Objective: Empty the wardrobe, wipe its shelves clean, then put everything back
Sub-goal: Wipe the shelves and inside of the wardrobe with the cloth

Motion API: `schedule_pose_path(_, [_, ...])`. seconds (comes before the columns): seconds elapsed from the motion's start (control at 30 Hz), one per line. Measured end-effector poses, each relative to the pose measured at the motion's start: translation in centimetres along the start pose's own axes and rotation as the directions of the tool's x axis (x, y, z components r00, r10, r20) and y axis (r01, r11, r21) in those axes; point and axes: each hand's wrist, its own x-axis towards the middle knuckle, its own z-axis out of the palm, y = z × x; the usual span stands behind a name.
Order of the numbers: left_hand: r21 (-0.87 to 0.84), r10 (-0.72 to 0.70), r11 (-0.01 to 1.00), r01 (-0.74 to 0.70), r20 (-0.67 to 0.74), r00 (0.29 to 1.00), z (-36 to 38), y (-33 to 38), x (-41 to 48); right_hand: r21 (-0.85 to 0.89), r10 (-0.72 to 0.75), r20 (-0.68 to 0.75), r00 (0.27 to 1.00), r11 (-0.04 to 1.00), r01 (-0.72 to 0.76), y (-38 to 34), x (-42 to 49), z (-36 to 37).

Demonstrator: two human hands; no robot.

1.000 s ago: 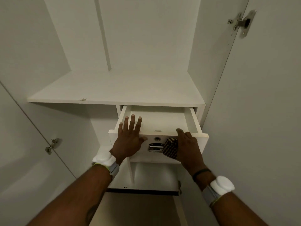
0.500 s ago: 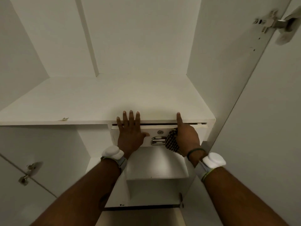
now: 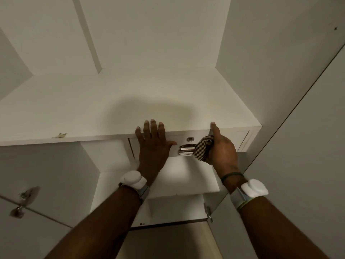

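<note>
White drawer (image 3: 180, 136) sits flush under the shelf's (image 3: 130, 101) front edge, toward its right corner. Your left hand (image 3: 152, 144) lies flat on its face, fingers straight and slightly apart, evidently to seat it. Your right hand (image 3: 222, 152) holds the checked cloth (image 3: 202, 148) bunched in curled fingers, forefinger extended, ready for wiping.

No writing, label, brand or number can be read on the wardrobe (image 3: 130, 101), drawer (image 3: 229, 139), handle (image 3: 185, 149), cloth (image 3: 202, 148) or wristbands (image 3: 133, 179); a small dark mark (image 3: 141, 224) low down is too small to tell
</note>
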Motion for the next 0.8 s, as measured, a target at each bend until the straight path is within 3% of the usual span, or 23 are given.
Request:
schedule_pose_path(0.13, [-0.056,-0.028,0.998,0.026,-0.039,0.999,-0.4,0.6,-0.9,0.236,0.089,0.1,0.991,0.965,-0.11,-0.5,-3.6,0.6])
schedule_pose_path(0.23, [-0.124,-0.053,0.991,0.042,-0.081,0.995,-0.4,1.7,-3.2,0.22,0.189,0.131,0.973,0.952,-0.214,0.4,-8.0,4.3])
schedule_pose_path(0.3, [-0.178,-0.024,0.984,0.005,-0.107,0.994,0.1,2.1,-6.0,0.339,0.259,0.18,0.949,0.89,-0.307,0.8,-10.4,5.8])
schedule_pose_path(0.37, [-0.206,0.034,0.977,-0.045,-0.056,0.998,2.2,2.5,-8.9,0.484,0.33,0.353,0.876,0.736,-0.473,2.2,-11.3,7.9])
schedule_pose_path(0.47, [-0.221,0.11,0.972,-0.073,0.159,0.981,5.8,1.8,-13.6,0.458,0.296,0.429,0.854,0.743,-0.488,4.9,-12.0,10.4])
schedule_pose_path(0.6, [-0.156,0.061,0.987,0.037,0.58,0.812,10.5,1.7,-16.6,0.377,0.325,0.449,0.832,0.776,-0.506,8.2,-11.1,13.9])
schedule_pose_path(0.8, [-0.027,-0.05,0.991,0.13,0.83,0.556,15.3,2.4,-14.5,0.363,0.257,0.6,0.758,0.757,-0.544,12.4,-7.9,19.2])
